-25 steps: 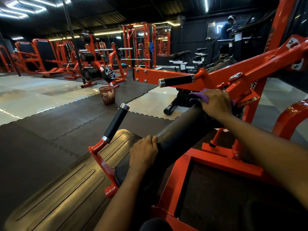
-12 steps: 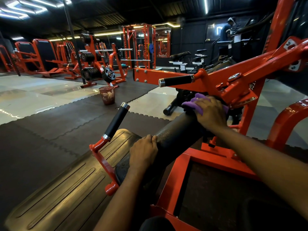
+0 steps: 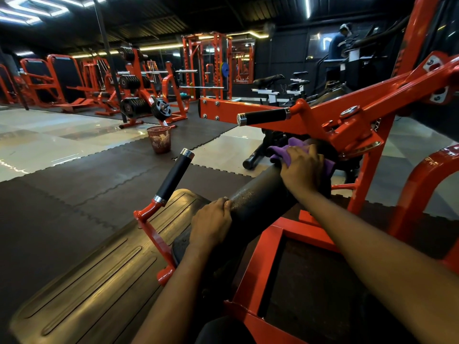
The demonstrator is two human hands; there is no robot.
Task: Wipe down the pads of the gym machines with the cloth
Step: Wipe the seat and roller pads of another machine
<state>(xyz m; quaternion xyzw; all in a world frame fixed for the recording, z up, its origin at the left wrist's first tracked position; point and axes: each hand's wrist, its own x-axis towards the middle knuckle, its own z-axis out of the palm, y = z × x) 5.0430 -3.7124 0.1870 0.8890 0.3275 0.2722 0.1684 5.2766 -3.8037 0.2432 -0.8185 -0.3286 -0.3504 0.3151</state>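
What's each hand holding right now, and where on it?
Right hand grips the bunched purple cloth at its middle, against the far end of the black roller pad. Left hand grips the pad's near end.

The hall is dim under a black ceiling, lit by white strip lights (image 3: 29, 8) in the upper left of the frame, one thin strip (image 3: 307, 7) at the top right of centre and warm yellow lines (image 3: 161, 47) along the far wall. The glossy floor tiles (image 3: 49, 135) at middle left throw back pale glare, the orange frame (image 3: 347, 105) carries hard highlights, and the black pad (image 3: 253, 197) has a speckled sheen. Wide-angle distortion bows straight lines near the edges and stretches the soft-looking forearms (image 3: 372, 256) at the bottom, while the upper right sinks into murky shadow.
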